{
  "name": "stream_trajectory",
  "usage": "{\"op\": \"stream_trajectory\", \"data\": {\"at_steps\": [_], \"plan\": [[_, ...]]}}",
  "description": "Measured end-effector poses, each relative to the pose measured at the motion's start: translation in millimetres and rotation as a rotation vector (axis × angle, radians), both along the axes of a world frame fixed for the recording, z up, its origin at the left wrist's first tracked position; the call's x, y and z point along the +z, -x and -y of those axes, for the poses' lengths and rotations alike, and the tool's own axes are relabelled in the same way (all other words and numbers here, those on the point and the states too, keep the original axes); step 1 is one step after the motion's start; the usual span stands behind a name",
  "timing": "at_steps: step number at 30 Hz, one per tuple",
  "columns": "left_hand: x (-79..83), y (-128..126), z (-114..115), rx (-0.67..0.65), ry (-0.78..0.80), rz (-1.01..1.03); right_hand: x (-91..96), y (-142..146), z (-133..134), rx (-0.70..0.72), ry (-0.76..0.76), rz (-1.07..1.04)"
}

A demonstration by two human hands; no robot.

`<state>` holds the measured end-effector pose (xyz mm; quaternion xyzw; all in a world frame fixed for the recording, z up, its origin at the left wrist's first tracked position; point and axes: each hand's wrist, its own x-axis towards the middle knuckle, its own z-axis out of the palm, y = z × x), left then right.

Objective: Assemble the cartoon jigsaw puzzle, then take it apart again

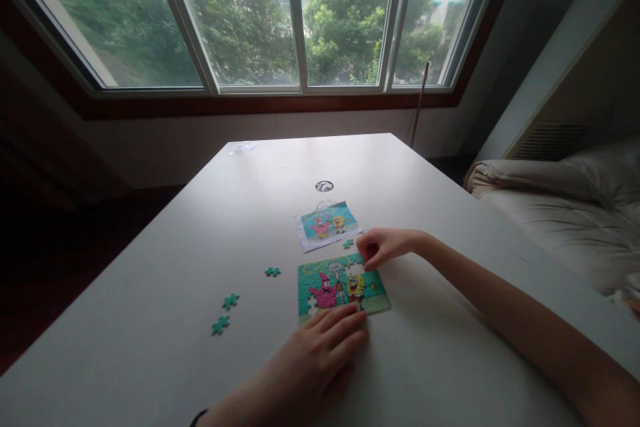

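Left hand (pixel 326 345) rests, fingers slightly apart, on a jigsaw (pixel 326 289); right hand (pixel 384 245) curls at its far corner, grip unclear.

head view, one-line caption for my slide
Left hand and right hand at a partly filled cartoon jigsaw, loose pieces and printed picture nearby on a white table.

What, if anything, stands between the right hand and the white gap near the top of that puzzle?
Nothing visible does: the right hand is at the far right corner of the puzzle, beside the gap. The left hand lies at the near edge, out of that path.
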<state>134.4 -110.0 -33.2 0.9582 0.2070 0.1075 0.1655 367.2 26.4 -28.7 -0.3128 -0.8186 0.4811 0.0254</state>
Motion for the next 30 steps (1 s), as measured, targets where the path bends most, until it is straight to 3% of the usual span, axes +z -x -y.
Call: {"op": "stream_trajectory", "data": {"at_steps": [3, 6, 10, 13, 17, 20, 30], "plan": [[1.1, -0.3, 0.0, 0.0, -0.003, -0.006, -8.3, -8.2, -7.2, -0.135, 0.247, -0.216], [1.1, -0.5, -0.1, 0.001, -0.002, 0.022, -19.2, -13.6, -13.6, -0.436, 0.408, -0.547], [0.9, -0.3, -0.2, -0.002, 0.007, 0.045, -29.6, -9.2, -16.7, -0.592, 0.364, -0.699], [1.1, -0.4, -0.1, -0.003, 0.008, 0.039, -33.3, -1.0, -14.6, -0.663, 0.214, -0.678], [1.3, -0.5, 0.1, 0.005, 0.005, 0.017, -35.9, 6.7, -10.4, -0.612, -0.155, -0.527], [1.3, -0.3, -0.1, 0.002, 0.005, -0.013, -35.9, 8.6, -8.4, -0.506, -0.316, -0.41], [0.8, -0.1, 0.7, 0.004, -0.028, -0.049, -35.9, 2.9, -12.4, -0.342, -0.357, -0.323]]}}
